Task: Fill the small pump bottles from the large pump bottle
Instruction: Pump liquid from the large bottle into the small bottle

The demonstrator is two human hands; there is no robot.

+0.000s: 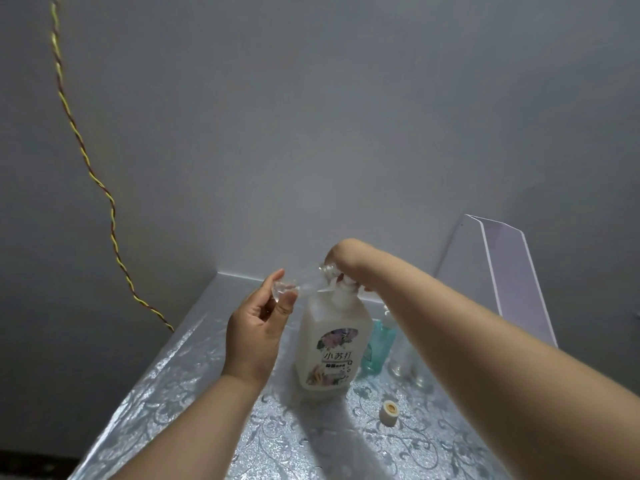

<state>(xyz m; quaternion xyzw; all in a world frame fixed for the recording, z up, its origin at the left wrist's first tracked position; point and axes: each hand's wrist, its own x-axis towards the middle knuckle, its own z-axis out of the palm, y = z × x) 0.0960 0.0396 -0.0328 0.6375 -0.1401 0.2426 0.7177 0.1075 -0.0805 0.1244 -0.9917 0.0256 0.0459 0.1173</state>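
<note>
The large bottle (330, 344) stands upright on the counter (173, 393), a frosted white, square-shouldered plastic body with a flowered label; we judge it stays planted so that its top can be pushed straight down. The right hand (341, 258) is bent over that top from above; its fingers are mostly hidden behind the wrist, so we cannot tell whether its grip curls round the pump or presses flat. The left hand (258, 327) pinches the small bottle (301, 287) by its base between thumb and fingers, a firm, narrow grip; the bottle is clear, ribbed plastic, held in the air, tipped almost flat, its mouth turned to the large bottle's top, probably to catch what comes out.

Just behind stand a teal bottle (379, 344) and clear bottles (398, 362), waiting near; a short white cap (388, 412) lies apart in front, open end up. The counter wears shiny silver foil embossed with scrolling flowers; a clear panel (509, 271) leans on the wall, and a twisted wire (110, 216) hangs at the left.
</note>
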